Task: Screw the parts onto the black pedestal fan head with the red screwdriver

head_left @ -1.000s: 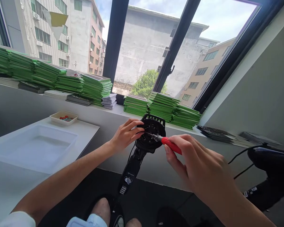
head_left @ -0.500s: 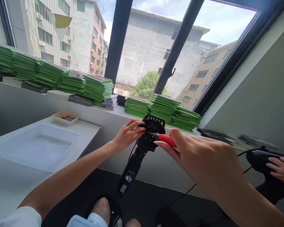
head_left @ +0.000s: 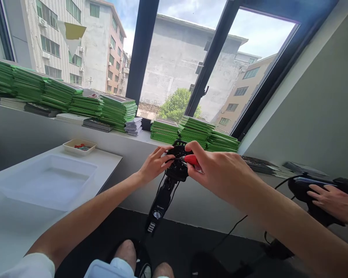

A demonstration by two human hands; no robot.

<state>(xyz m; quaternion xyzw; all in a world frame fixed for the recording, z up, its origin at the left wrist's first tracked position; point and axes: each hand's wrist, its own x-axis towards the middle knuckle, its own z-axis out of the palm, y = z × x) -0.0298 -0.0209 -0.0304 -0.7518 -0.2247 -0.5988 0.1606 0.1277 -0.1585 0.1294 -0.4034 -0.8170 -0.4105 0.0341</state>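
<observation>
White surface (head_left: 110, 158) at left, set against a grey wall below a big window w/ dark frame; buildings and a tree outside. Window ledge (head_left: 142, 136) carries stacks of flat green packs (head_left: 117, 110) on the left and more green stacks (head_left: 195, 133) right of the frame post, plus some dark flat items further right. On the surface: a large shallow white tray (head_left: 46, 181), contents not readable, looks bare; behind it a small beige dish (head_left: 79, 146) w/ a few small red and blue-ish bits inside. Floor below is dark; the person's knees show at bottom edge. Left hand (head_left: 153, 166) is curled around the left side of the round black head of a hair dryer (head_left: 176, 164), fingers wrapped on its rim, holding it up in the air in front of the ledge, approx. centre of view; the dryer's handle (head_left: 159, 204) hangs down and toward the person, w/ a switch near its lower end and cord trailing. Right hand (head_left: 220, 173) is closed in a pinch grip on a red-handled screwdriver (head_left: 191, 159), thumb and fingers tight on the handle, metal tip pressed into the back grille of the dryer head. At far right another person's hand (head_left: 333, 200) rests on a second dark appliance (head_left: 304, 187) w/ its own cord.
</observation>
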